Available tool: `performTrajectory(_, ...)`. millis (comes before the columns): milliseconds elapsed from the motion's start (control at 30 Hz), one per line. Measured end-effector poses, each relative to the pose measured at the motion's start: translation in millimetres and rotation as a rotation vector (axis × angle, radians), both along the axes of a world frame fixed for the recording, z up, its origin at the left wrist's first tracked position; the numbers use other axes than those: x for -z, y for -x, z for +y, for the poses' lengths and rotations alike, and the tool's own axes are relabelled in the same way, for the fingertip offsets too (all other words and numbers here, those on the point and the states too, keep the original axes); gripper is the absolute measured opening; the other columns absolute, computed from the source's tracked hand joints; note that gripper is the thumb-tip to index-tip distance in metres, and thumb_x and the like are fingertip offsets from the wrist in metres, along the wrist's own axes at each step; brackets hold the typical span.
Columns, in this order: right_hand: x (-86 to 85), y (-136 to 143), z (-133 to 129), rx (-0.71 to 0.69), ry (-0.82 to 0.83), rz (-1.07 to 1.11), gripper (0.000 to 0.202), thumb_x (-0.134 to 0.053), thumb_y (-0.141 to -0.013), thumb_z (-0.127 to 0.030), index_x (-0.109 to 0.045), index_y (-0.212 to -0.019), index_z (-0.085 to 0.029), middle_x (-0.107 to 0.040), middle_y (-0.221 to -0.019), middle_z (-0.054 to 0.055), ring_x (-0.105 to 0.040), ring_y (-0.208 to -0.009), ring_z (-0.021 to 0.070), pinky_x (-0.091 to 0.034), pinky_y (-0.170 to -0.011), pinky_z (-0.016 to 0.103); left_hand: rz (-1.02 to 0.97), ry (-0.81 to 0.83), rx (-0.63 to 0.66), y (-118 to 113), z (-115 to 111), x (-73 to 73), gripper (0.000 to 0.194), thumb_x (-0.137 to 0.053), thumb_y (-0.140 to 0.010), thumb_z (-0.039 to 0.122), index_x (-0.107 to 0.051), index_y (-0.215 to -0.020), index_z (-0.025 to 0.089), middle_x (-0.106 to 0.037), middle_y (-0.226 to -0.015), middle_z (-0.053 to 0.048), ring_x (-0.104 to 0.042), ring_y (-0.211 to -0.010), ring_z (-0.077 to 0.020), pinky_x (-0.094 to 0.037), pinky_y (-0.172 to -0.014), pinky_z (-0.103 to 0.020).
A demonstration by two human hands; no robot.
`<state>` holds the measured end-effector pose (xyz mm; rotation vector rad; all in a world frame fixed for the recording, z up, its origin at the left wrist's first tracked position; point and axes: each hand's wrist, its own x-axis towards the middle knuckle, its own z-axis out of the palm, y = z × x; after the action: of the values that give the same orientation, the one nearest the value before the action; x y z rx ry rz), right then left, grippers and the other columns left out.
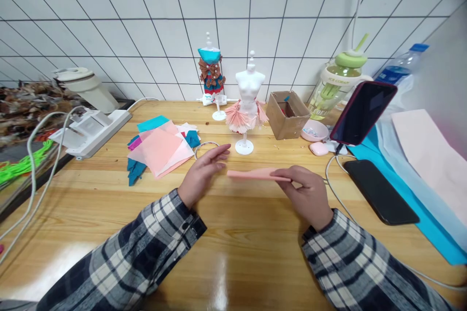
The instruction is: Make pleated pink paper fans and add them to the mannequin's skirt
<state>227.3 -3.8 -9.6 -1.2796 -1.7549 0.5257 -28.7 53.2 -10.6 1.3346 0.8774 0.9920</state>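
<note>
A folded strip of pink crepe paper (251,175) is pinched at its right end by my right hand (309,193), above the wooden table. My left hand (204,175) is open, fingers stretched out, just apart from the strip's left end. Behind the strip stands a small white mannequin (250,82) on a round base, with a ruffled pink paper skirt (239,117) around its hips. Farther back, a second mannequin (211,70) wears a turquoise, brown and red outfit. To the left lies a pile of pink, white and blue paper pieces (160,148).
A cardboard box (287,114), a pink dish (314,131), a drink cup (337,82) and a propped phone (363,114) stand at right. A black phone (381,192) lies near large paper sheets (430,155). A power strip (98,131) with cables sits left.
</note>
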Motion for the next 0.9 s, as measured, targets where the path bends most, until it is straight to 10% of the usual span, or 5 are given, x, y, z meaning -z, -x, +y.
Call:
performTrajectory(267, -7.1, 9, -5, -0.361, -0.006, 0.129, 0.017, -0.059, -0.081, -0.02, -0.074, -0.083, -0.029, -0.072, -0.085, 0.005, -0.065, -0.086, 0.0223, -0.05, -0.078, 0.038, -0.088, 0.516, 0.685, -16, -26, -14.5, 0.063, -0.073, -0.067, 0.058, -0.065, -0.115, 0.017, -0.066, -0.11, -0.009, -0.059, -0.096, -0.0207, -0.045, -0.082, -0.029)
performTrajectory(400, -3.9, 8, -5, -0.323, 0.027, 0.13, 0.021, -0.061, -0.079, -0.019, -0.074, -0.091, -0.031, -0.07, -0.098, 0.005, -0.063, -0.094, 0.023, -0.048, -0.085, 0.04, 0.124, 0.527, 0.545, -15, -22, -19.7, 0.029, -0.079, -0.066, 0.033, -0.069, -0.085, 0.014, -0.063, -0.074, 0.0, -0.053, -0.064, -0.0106, -0.037, -0.057, -0.02)
performTrajectory(567, 1.8, 5, -4, -0.332, 0.523, 0.611, 0.055, -0.051, -0.086, -0.031, -0.042, -0.14, -0.031, -0.059, -0.123, 0.009, -0.058, -0.104, 0.0227, -0.055, -0.074, 0.036, 0.346, 0.247, 0.398, -11, -14, -18.4, 0.019, -0.071, -0.071, 0.031, -0.064, -0.078, 0.015, -0.06, -0.071, 0.001, -0.051, -0.063, -0.0116, -0.036, -0.054, -0.02)
performTrajectory(767, 5.9, 15, -4, -0.306, 0.693, 0.383, 0.037, -0.072, -0.073, -0.033, -0.064, -0.107, -0.022, -0.064, -0.094, 0.005, -0.059, -0.077, 0.0172, -0.051, -0.057, 0.026, 0.543, 0.048, 0.487, -13, -17, -17.3, 0.015, -0.062, -0.077, 0.027, -0.066, -0.084, 0.015, -0.06, -0.074, 0.0, -0.052, -0.067, -0.0133, -0.037, -0.058, -0.021)
performTrajectory(900, 7.8, 20, -2, -0.169, 0.642, 0.419, 0.019, -0.072, -0.072, -0.036, -0.062, -0.074, -0.019, -0.054, -0.066, -0.002, -0.049, -0.059, 0.0123, -0.047, -0.05, 0.024, 0.494, 0.014, 0.314, -15, -17, -17.9, 0.025, -0.067, -0.074, 0.035, -0.067, -0.091, 0.016, -0.065, -0.084, -0.002, -0.057, -0.075, -0.0173, -0.041, -0.064, -0.024)
